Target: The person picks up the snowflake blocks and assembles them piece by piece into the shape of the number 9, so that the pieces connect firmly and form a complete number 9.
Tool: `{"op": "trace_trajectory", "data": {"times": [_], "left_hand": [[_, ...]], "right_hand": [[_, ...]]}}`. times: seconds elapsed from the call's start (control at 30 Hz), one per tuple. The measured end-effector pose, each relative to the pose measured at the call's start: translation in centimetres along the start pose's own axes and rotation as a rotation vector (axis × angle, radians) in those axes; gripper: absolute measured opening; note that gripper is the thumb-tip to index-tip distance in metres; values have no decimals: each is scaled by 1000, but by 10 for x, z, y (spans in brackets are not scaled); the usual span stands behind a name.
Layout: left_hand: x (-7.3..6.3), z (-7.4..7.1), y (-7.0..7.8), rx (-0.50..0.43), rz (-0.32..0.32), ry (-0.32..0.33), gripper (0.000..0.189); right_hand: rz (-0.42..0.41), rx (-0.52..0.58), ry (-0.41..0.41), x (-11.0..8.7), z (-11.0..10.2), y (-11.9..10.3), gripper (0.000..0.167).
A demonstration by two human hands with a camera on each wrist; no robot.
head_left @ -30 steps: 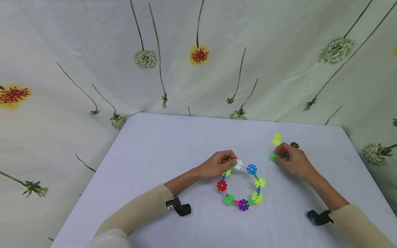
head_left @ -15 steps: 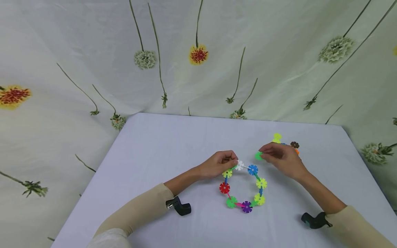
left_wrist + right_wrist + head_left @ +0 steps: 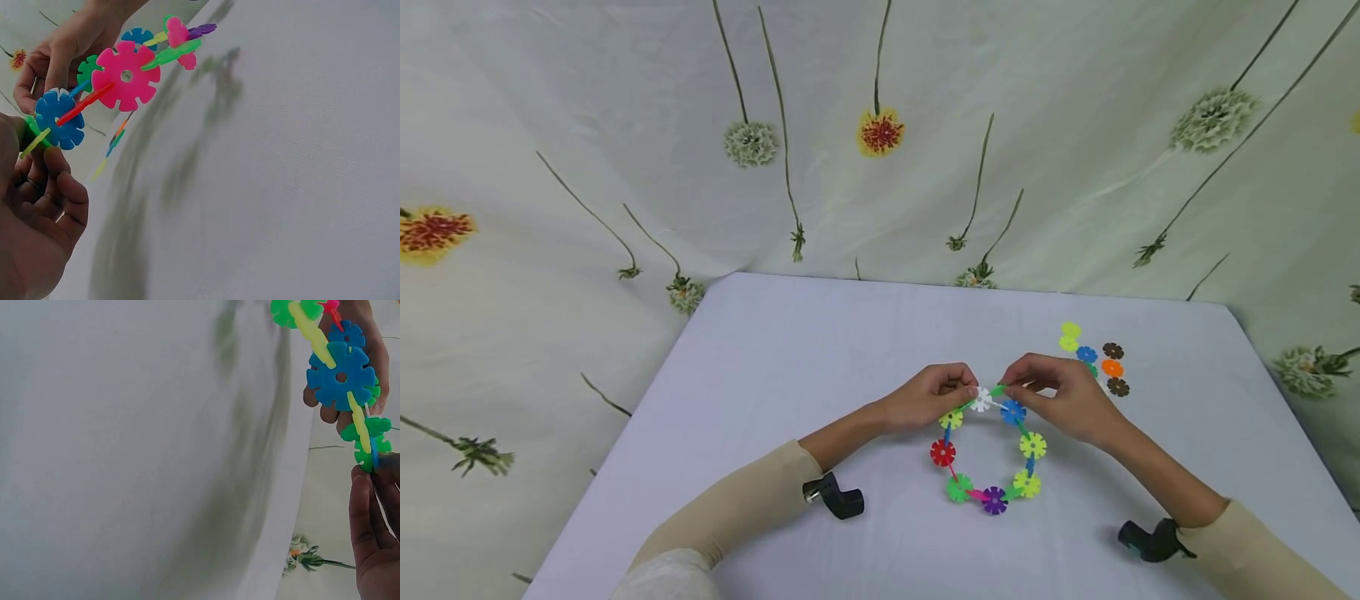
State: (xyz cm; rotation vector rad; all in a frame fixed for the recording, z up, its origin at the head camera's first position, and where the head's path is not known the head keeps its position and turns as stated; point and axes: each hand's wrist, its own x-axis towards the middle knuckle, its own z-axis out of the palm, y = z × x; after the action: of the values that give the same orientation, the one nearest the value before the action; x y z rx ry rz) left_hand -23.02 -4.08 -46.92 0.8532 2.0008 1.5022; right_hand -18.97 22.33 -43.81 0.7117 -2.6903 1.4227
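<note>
1. Since the earlier frame, a green disc [image 3: 997, 390] is carried leftward by the right hand [image 3: 1067, 396], away from the loose discs [image 3: 1112, 368].
2. Over the table [image 3: 820, 342], slightly right of its middle, a ring [image 3: 1032, 445] of linked discs is held up. Most linking is judged done; closure at the left fingertips cannot be told. No long axis is shown by its roundish outline; its gripped end is pointed towards the far edge.
3. The ring is pinched by the left hand [image 3: 925, 398]; the green disc, by the right.
4. Towards the far right corner, the loose discs are left unlinked.
5. The green disc is judged not yet joined; it is seen nearly edge-on, long axis sideways.
</note>
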Motion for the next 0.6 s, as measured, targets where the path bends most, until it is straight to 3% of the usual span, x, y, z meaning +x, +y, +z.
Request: {"op": "trace_trajectory", "data": {"times": [0.3, 0.6], "left_hand": [[0, 1, 0, -2, 13, 7, 17], [0, 4, 0, 3, 24, 9, 17]], "right_hand": [[-52, -114, -8, -1, 4, -7, 19], [-158, -249, -31, -4, 3, -17, 25]]}}
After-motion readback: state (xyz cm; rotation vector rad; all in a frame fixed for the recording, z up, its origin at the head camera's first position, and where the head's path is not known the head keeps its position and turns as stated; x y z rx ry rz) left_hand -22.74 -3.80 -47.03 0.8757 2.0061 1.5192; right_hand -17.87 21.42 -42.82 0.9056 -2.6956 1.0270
